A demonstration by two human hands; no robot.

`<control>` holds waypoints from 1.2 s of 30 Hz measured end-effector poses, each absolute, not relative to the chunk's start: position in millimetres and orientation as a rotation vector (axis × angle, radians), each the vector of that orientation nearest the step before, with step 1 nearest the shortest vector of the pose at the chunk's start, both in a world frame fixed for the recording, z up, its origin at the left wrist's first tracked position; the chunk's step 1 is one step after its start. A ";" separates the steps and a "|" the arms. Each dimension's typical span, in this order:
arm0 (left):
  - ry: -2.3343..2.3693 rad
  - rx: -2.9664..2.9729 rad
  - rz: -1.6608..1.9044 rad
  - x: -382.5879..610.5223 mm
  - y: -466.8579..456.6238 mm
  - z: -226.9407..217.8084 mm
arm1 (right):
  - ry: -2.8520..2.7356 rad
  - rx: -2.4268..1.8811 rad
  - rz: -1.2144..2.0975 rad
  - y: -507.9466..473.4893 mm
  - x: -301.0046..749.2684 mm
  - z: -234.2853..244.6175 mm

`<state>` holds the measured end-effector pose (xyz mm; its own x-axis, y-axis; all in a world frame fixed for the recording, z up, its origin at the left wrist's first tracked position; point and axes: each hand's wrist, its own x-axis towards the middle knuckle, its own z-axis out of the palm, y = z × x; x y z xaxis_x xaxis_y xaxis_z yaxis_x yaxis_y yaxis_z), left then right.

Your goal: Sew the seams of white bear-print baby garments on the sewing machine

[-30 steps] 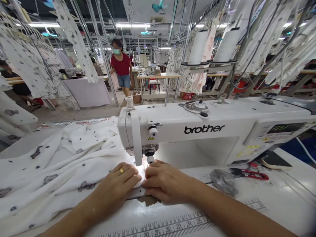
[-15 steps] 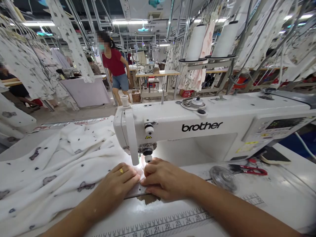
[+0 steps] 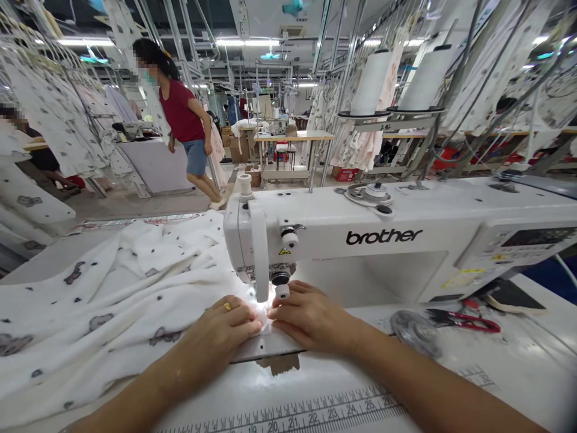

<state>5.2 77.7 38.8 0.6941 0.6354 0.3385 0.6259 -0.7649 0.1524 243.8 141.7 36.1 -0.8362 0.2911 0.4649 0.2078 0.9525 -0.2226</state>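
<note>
Fabric (image 3: 135,294) reaches between left fingers (image 3: 242,316) and right fingers (image 3: 291,313); whether pinched, I cannot tell.

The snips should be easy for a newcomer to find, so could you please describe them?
Find the white sewing machine, then the tabletop below its control panel. The snips lie just right of a clear round object, set apart by being red-handled and dark-bladed.
</note>
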 end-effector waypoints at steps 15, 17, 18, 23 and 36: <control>1.043 2.978 0.518 5.7 76.3 36.2 | -2.752 -0.336 0.276 136.0 242.6 43.0; 1.081 2.974 0.508 5.8 76.0 35.9 | -2.700 -0.372 0.258 137.0 242.7 41.9; 1.109 2.967 0.513 5.8 75.8 36.0 | -2.678 -0.393 0.255 137.6 242.5 41.1; 1.143 3.035 0.607 4.9 75.5 35.5 | -2.709 -0.436 0.246 138.4 239.9 36.9; 1.118 3.011 0.504 -3.0 80.1 29.7 | -2.732 -0.598 0.262 130.9 236.8 36.3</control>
